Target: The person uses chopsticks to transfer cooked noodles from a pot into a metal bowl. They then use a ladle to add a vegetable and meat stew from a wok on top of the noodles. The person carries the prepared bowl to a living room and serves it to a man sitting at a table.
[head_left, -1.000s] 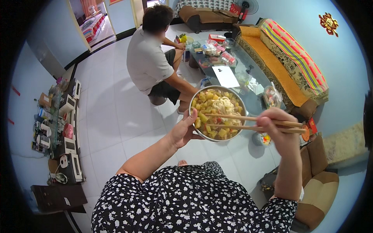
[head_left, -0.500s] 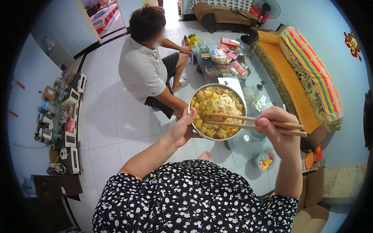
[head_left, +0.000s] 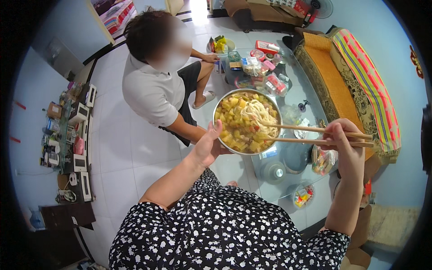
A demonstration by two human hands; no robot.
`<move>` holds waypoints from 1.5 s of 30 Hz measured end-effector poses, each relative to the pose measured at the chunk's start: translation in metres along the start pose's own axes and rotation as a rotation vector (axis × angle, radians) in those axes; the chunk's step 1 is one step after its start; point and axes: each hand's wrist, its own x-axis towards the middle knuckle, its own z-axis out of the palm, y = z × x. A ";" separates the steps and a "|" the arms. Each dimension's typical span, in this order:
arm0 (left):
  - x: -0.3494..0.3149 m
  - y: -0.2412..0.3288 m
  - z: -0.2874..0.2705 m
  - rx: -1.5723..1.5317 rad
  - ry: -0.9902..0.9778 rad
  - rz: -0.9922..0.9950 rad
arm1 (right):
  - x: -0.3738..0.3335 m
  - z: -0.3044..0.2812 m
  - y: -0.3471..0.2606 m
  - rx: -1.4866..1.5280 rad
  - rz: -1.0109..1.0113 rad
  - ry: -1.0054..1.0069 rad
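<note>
A metal bowl [head_left: 248, 153] of yellow potato-like chunks in broth, topped by a heap of pale noodles [head_left: 257, 112], is held up in front of me. My left hand [head_left: 208, 146] grips its left side, thumb at the rim and fingers partly hidden beneath. My right hand [head_left: 343, 137] is closed round a pair of wooden chopsticks [head_left: 297, 128], their tips over the right part of the bowl by the noodles. Another person [head_left: 153, 90] in a light shirt sits at the left; that person's near forearm [head_left: 189, 129] reaches behind my left hand, its hand hidden.
Under and beyond the bowl stretches a glass coffee table [head_left: 301, 81] crowded with packages [head_left: 274, 84] and a kettle-like lidded vessel [head_left: 273, 173]. A sofa [head_left: 339, 85] lines the right wall. A waste basket [head_left: 304, 196] stands below right; a cluttered cabinet [head_left: 83, 130] runs along the left.
The bowl has shifted slightly left and up with my left hand. My right hand has moved right, drawing the chopsticks back. The other person has leaned left and turned the head toward me.
</note>
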 end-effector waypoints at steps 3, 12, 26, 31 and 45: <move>0.021 0.016 -0.009 0.040 0.039 -0.005 | 0.010 -0.004 0.012 0.004 0.158 0.081; 0.077 0.057 -0.024 0.078 0.040 -0.016 | 0.060 0.043 0.077 0.225 0.472 0.176; 0.115 0.103 -0.050 0.173 0.018 -0.035 | 0.122 0.065 0.051 0.053 0.450 0.099; 0.116 0.106 -0.042 0.182 0.056 -0.072 | 0.114 0.081 0.112 0.358 0.543 0.282; 0.111 0.104 -0.066 0.160 0.022 -0.101 | 0.113 0.086 0.111 0.527 0.398 0.324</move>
